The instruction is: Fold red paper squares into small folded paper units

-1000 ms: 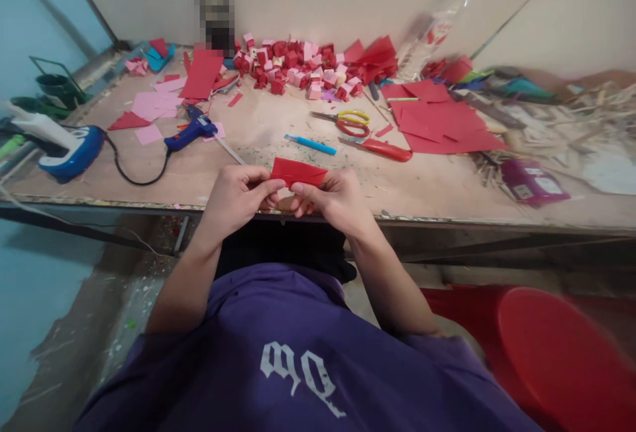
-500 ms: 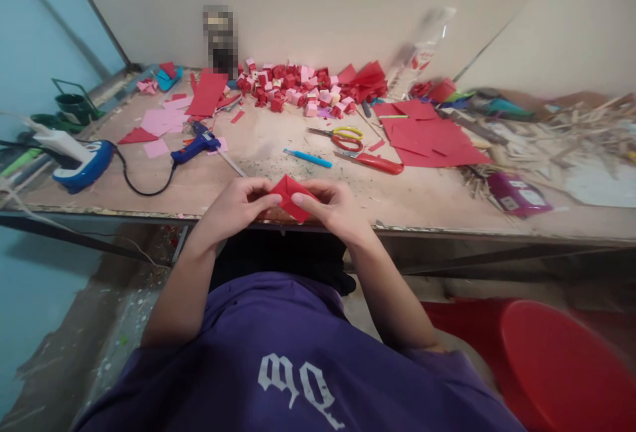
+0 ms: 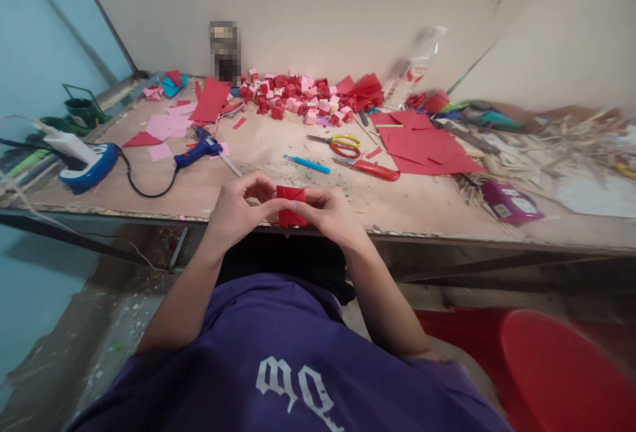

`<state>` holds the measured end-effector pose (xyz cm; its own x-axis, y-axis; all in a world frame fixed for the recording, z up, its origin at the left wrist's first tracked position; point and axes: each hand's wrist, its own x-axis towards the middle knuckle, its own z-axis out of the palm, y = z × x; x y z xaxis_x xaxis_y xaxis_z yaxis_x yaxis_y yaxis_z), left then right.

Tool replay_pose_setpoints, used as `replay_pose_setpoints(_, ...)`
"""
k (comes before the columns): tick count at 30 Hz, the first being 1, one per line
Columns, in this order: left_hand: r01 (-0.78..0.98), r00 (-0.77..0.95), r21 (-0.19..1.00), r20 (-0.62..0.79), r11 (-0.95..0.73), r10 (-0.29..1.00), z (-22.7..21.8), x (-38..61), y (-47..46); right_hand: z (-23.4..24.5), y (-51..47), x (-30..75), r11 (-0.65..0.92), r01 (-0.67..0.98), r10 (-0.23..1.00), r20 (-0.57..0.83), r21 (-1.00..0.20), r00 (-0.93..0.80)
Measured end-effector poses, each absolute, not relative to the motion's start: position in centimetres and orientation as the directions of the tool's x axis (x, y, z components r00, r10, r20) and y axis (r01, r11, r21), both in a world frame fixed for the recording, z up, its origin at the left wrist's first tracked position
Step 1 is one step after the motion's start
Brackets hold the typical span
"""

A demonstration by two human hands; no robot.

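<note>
A small square of folded red paper (image 3: 292, 217) with crease lines is held up at the front edge of the workbench. My left hand (image 3: 242, 210) pinches it from the left, the thumb lying across its face. From the right, my right hand (image 3: 328, 215) grips it too, and the two thumb tips meet near its middle. The fingers behind the paper are partly hidden. Just beyond my hands lie a blue pen-like tool (image 3: 307, 163), scissors (image 3: 342, 144) with yellow and red handles, and a red-handled knife (image 3: 370, 168).
A blue glue gun (image 3: 199, 148) and a blue-and-white power strip (image 3: 89, 168) are at left. Folded pink and red paper cubes (image 3: 293, 95) are heaped at the back. Red sheets (image 3: 427, 147), a purple box (image 3: 511, 201) and wood scraps (image 3: 576, 137) are at right, a red stool (image 3: 561, 366) below.
The red paper has turned from a diamond position to an upright square. My left thumb has moved further across it to meet the right one. The view has shifted slightly.
</note>
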<state>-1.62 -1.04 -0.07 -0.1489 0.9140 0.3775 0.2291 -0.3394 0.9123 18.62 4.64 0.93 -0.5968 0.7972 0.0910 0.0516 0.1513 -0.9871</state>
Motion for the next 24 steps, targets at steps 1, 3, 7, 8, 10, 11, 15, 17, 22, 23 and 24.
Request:
replay_pose_setpoints(1, 0.231, -0.143, 0.912, 0.377, -0.339, 0.915, -0.05, -1.63, -1.04, 1.03, 4.56, 18.59, 0.156, 0.051, 0.796, 0.095, -0.986, -0.597)
replay_pose_setpoints(3, 0.22, -0.136, 0.916, 0.37, -0.337, 0.919, -0.01, -1.62, -1.01, 1.12, 4.41, 18.48, 0.159, 0.051, 0.802, 0.099, -0.986, -0.589)
replay_pose_setpoints(7, 0.158, -0.091, 0.928, 0.354, -0.338, 0.931, 0.09, -1.6, -0.95, 0.84, 4.34, 18.21, 0.204, 0.068, 0.828, 0.135, -0.977, -0.544)
replay_pose_setpoints(8, 0.151, -0.077, 0.93, 0.349, -0.335, 0.934, 0.15, -1.64, -0.97, 0.73, 4.36, 18.18, 0.217, 0.074, 0.835, 0.146, -0.973, -0.53)
replay_pose_setpoints(10, 0.135, -0.074, 0.939, 0.328, -0.317, 0.942, 0.34, -1.77, -1.08, 0.54, 4.41, 18.19, 0.216, 0.067, 0.852, 0.155, -0.974, -0.499)
replay_pose_setpoints(11, 0.118, -0.083, 0.947, 0.311, -0.3, 0.947, 0.46, -1.84, -1.15, 0.48, 4.44, 18.23, 0.199, 0.054, 0.86, 0.147, -0.979, -0.488)
replay_pose_setpoints(15, 0.082, -0.106, 0.963, 0.266, -0.258, 0.958, 0.88, -2.03, -1.43, 0.54, 4.41, 18.44, 0.103, -0.006, 0.869, 0.093, -0.995, -0.486)
replay_pose_setpoints(17, 0.118, -0.111, 0.948, 0.309, -0.296, 0.945, 0.94, -2.03, -1.5, 0.69, 4.32, 18.48, 0.076, -0.037, 0.871, 0.084, -0.996, -0.484)
replay_pose_setpoints(22, 0.169, -0.123, 0.922, 0.369, -0.347, 0.921, 0.8, -1.95, -1.54, 1.11, 4.13, 18.38, 0.084, -0.041, 0.881, 0.094, -0.996, -0.463)
replay_pose_setpoints(23, 0.173, -0.122, 0.924, 0.363, -0.341, 0.924, 0.78, -1.93, -1.55, 1.18, 4.12, 18.37, 0.089, -0.033, 0.883, 0.094, -0.996, -0.46)
replay_pose_setpoints(24, 0.174, -0.124, 0.927, 0.354, -0.331, 0.927, 0.76, -1.91, -1.56, 1.24, 4.11, 18.36, 0.095, -0.022, 0.886, 0.094, -0.995, -0.454)
